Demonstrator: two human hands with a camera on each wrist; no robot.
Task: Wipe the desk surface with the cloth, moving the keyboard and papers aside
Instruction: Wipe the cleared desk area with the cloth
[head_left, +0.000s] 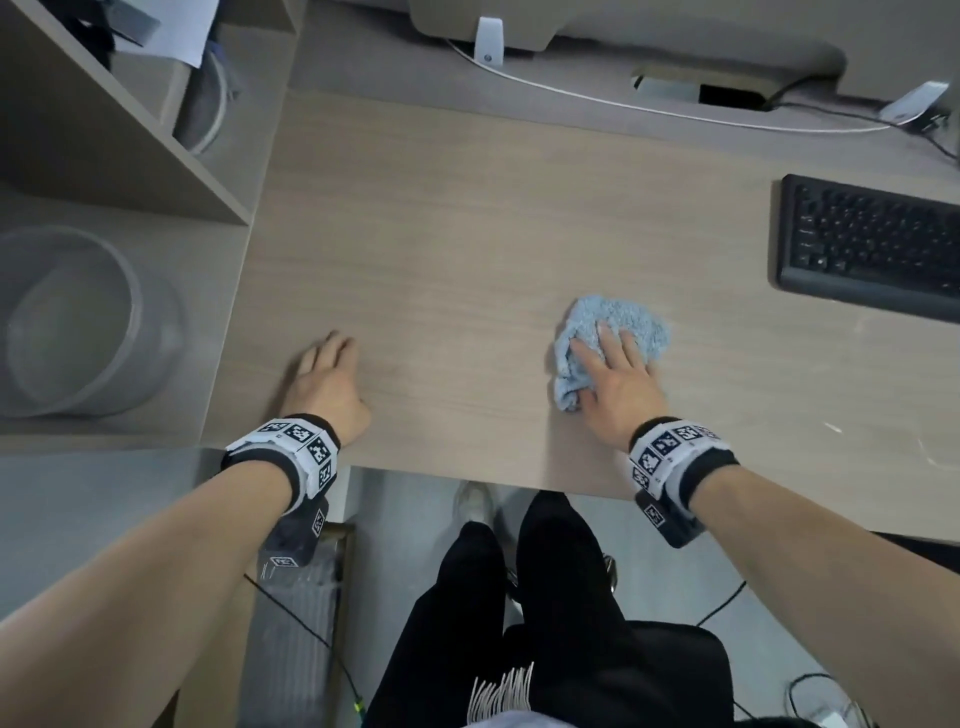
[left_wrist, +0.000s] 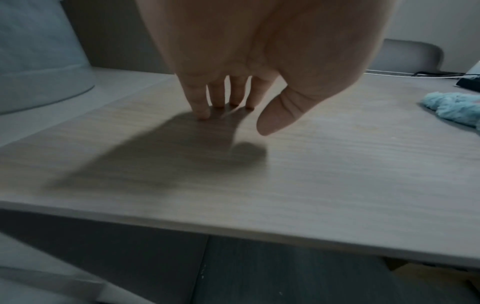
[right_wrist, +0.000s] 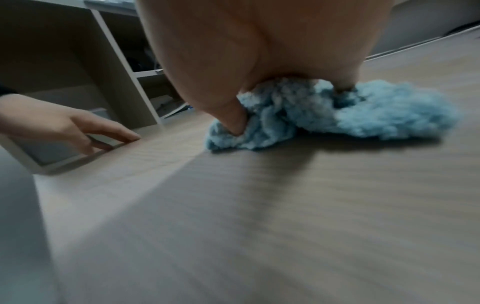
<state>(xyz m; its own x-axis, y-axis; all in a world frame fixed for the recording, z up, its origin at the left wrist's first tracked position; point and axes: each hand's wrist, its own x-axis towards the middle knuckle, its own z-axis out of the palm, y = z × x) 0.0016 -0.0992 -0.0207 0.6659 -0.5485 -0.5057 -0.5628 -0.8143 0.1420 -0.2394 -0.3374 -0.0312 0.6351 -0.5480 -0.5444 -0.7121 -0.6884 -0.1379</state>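
A crumpled light blue cloth (head_left: 631, 319) lies on the wood-grain desk (head_left: 467, 234), right of centre near the front edge. My right hand (head_left: 613, 364) presses flat on it with straight fingers. In the right wrist view the thumb digs into a fold of the cloth (right_wrist: 376, 115). My left hand (head_left: 327, 374) rests with straight fingertips on the bare desk near its left edge and holds nothing; its fingertips (left_wrist: 202, 111) touch the wood. The black keyboard (head_left: 872, 244) sits at the far right of the desk. No papers are in view.
A clear round container (head_left: 78, 322) stands on a lower surface left of the desk, below a shelf unit (head_left: 130, 130). A monitor stand (head_left: 488, 41) and cables (head_left: 623, 106) run along the back. The desk's front edge lies just under both wrists.
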